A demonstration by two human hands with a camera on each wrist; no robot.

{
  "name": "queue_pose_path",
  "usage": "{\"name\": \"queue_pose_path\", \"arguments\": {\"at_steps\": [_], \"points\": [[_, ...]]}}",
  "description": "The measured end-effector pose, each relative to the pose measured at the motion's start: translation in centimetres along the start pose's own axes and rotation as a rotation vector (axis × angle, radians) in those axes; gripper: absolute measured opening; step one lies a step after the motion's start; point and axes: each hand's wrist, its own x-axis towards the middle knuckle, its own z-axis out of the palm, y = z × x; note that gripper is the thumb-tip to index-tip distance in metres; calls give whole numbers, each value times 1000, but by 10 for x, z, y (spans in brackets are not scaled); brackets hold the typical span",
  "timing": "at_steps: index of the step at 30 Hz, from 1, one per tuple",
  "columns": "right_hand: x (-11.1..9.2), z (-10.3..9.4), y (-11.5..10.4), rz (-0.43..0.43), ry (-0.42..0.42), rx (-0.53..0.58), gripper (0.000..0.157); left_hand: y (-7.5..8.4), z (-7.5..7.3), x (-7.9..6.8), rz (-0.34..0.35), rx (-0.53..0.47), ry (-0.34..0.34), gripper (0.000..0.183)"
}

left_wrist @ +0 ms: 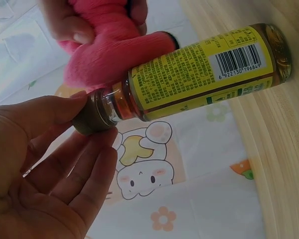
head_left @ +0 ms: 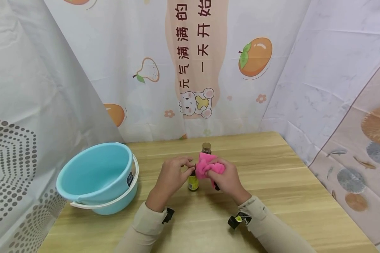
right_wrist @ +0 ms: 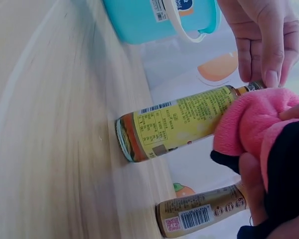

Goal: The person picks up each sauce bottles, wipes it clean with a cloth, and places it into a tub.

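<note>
A glass bottle with a yellow label [left_wrist: 189, 74] stands upright on the wooden table, and its barcode shows in the left wrist view. My left hand [head_left: 173, 175] pinches the dark cap [left_wrist: 92, 113] of this bottle between thumb and fingers. In my right hand [head_left: 226, 177] a bunched pink cloth [head_left: 206, 167] with a black edge is gripped. The cloth lies against the bottle's neck and shoulder in the left wrist view. Behind the cloth stands a second bottle [right_wrist: 202, 213] with a gold-brown label and a gold cap [head_left: 206, 145].
On the left of the table [head_left: 256, 218] stands a light blue bucket [head_left: 98, 202] with a white handle [head_left: 106, 201] hanging over its side. A printed curtain [head_left: 139, 35] hangs along the table's back edge, and more sheeting hangs at both sides.
</note>
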Motion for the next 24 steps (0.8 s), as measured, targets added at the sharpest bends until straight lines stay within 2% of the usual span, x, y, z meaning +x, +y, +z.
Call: {"name": "queue_pose_path", "arguments": {"at_steps": [3, 6, 13, 24], "points": [[0, 0, -1, -32, 25, 1, 16, 0, -1, 0, -2, -9, -8, 8], [0, 1, -1, -38, 16, -6, 17, 0, -1, 0, -1, -15, -13, 9], [0, 2, 4, 37, -67, -29, 14, -1, 0, 0, 13, -30, -9, 9], [1, 4, 14, 85, -95, -116, 10, 1, 1, 0, -2, -11, 8, 10]]}}
